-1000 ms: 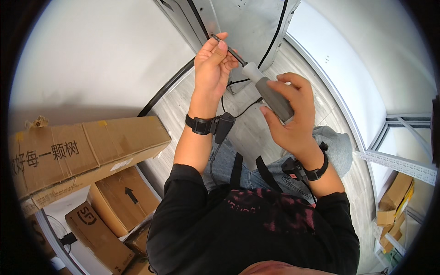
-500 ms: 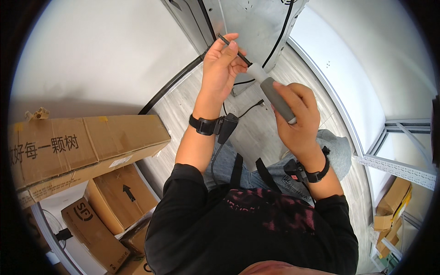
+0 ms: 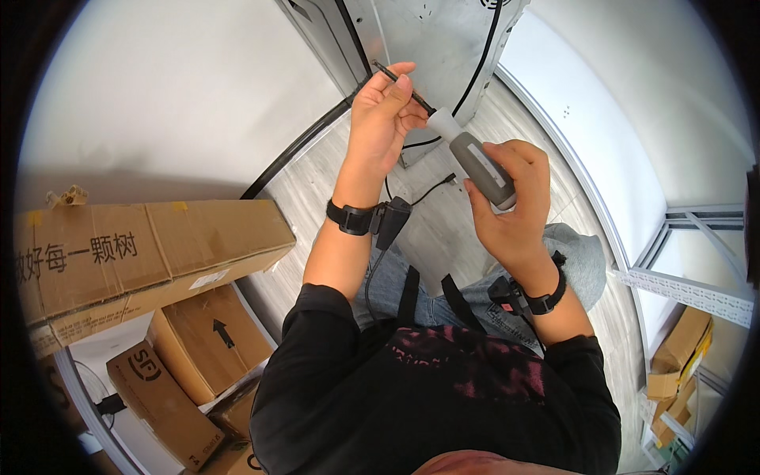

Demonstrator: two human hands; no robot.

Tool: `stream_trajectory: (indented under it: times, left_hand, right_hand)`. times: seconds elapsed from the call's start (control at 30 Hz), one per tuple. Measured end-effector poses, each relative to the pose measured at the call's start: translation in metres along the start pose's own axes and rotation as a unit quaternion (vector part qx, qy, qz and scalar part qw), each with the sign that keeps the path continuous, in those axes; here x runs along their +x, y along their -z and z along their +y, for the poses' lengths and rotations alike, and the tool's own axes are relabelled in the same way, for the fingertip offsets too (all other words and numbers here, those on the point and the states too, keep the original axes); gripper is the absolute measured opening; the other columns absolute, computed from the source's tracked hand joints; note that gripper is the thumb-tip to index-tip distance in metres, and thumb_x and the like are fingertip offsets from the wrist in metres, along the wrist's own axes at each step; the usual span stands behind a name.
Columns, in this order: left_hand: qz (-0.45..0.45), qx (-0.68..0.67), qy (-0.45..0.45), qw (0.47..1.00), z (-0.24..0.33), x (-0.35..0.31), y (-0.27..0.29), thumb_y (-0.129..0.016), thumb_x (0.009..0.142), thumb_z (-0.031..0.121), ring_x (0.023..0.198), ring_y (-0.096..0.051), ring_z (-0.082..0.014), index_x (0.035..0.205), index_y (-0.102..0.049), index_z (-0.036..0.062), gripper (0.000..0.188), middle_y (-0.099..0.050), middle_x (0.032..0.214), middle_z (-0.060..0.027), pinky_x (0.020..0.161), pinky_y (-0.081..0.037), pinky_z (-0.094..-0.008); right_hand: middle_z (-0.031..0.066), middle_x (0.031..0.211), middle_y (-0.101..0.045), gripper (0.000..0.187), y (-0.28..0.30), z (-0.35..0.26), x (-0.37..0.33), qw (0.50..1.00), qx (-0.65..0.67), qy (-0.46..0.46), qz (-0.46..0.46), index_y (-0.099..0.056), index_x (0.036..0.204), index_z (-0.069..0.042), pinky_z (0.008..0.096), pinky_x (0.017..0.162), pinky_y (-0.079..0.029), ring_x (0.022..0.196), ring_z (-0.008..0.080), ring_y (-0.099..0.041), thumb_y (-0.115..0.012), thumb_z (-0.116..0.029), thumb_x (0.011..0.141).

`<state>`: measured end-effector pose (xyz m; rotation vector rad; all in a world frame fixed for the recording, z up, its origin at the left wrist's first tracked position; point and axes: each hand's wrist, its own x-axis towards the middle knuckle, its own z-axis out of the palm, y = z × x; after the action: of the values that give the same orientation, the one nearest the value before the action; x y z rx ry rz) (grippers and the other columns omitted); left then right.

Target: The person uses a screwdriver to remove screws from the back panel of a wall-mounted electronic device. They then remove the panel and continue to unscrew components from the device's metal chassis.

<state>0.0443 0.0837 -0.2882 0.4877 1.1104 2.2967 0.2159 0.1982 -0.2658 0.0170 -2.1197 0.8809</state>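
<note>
A screwdriver [image 3: 475, 161] with a grey handle and a dark shaft slants up and left between my hands. My left hand [image 3: 384, 111] has its fingers closed round the shaft, close to the tip. At the other end, my right hand [image 3: 514, 194] grips the handle's butt between thumb and fingers. The tip meets, or nearly meets, the lower left edge of a grey metal panel [image 3: 431, 55]; whether a screw sits there is too small to tell. Each wrist wears a black strap with a small device.
Black cables hang along the panel, and a loose cable plug [image 3: 450, 178] lies on the pale wood-look floor [image 3: 317, 174]. To the left, a long cardboard box [image 3: 214, 237] stands over several smaller boxes. A metal shelf rail [image 3: 689, 294] juts in at the right.
The handle has turned about its axis, so a pale label strip now faces up. My right fingers have loosened and shifted on the handle; my left hand barely moved.
</note>
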Motion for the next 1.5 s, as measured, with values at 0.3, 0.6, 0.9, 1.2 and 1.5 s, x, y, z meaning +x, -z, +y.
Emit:
stream_trajectory:
  times: [0.3,0.6,0.9,1.2,1.5]
  left_hand:
    - [0.015,0.012,-0.008,1.0,0.0,-0.004,-0.005,-0.052,0.094,0.015,0.07,-0.066,-0.019,0.118,-0.049,-0.0015,0.029,-0.064,0.082,-0.0084,0.057,-0.053,-0.0235]
    - [0.042,0.052,0.006,0.998,0.0,-0.001,-0.006,-0.052,0.094,0.018,0.059,-0.061,-0.0136,0.106,-0.057,0.0035,0.019,-0.06,0.067,-0.0029,0.051,-0.05,-0.0248]
    - [0.039,0.048,-0.011,0.998,-0.007,-0.002,-0.011,-0.055,0.093,0.019,0.057,-0.056,-0.0115,0.1,-0.057,0.0036,0.018,-0.058,0.072,-0.0029,0.051,-0.045,-0.0226]
    - [0.011,0.014,-0.001,1.0,-0.002,-0.003,-0.01,-0.056,0.092,0.016,0.067,-0.061,-0.0147,0.109,-0.056,0.0001,0.023,-0.06,0.078,-0.0049,0.055,-0.046,-0.0215]
    - [0.019,0.071,0.014,0.997,0.001,0.0,-0.007,-0.054,0.092,0.012,0.068,-0.065,-0.0183,0.116,-0.054,-0.0016,0.028,-0.063,0.078,-0.006,0.056,-0.05,-0.0229]
  right_hand:
    - [0.0143,0.103,-0.06,0.056,0.006,-0.003,-0.003,0.903,0.255,-0.336,-0.087,-0.045,0.124,-0.005,0.0289,0.061,-0.046,0.071,0.0175,-0.058,-0.07,-0.001,0.074]
    - [0.0077,0.099,-0.055,0.05,-0.001,0.008,-0.004,0.955,0.196,-0.221,-0.013,-0.047,0.122,-0.006,0.0199,0.051,-0.046,0.073,0.0136,-0.056,-0.068,-0.001,0.077]
    - [0.0096,0.107,-0.055,0.048,-0.001,0.008,-0.006,0.956,0.169,-0.228,-0.071,-0.048,0.122,-0.007,0.0285,0.066,-0.047,0.081,0.0165,-0.058,-0.066,0.001,0.078]
    - [0.0096,0.108,-0.054,0.047,0.01,-0.001,0.008,0.773,0.472,-0.417,-0.076,-0.05,0.118,-0.004,0.0217,0.06,-0.045,0.076,0.0142,-0.059,-0.067,0.003,0.075]
    - [0.0085,0.107,-0.053,0.05,-0.004,0.016,-0.003,0.953,0.188,-0.219,-0.097,-0.05,0.119,-0.005,0.0197,0.058,-0.043,0.075,0.0109,-0.053,-0.069,0.002,0.073]
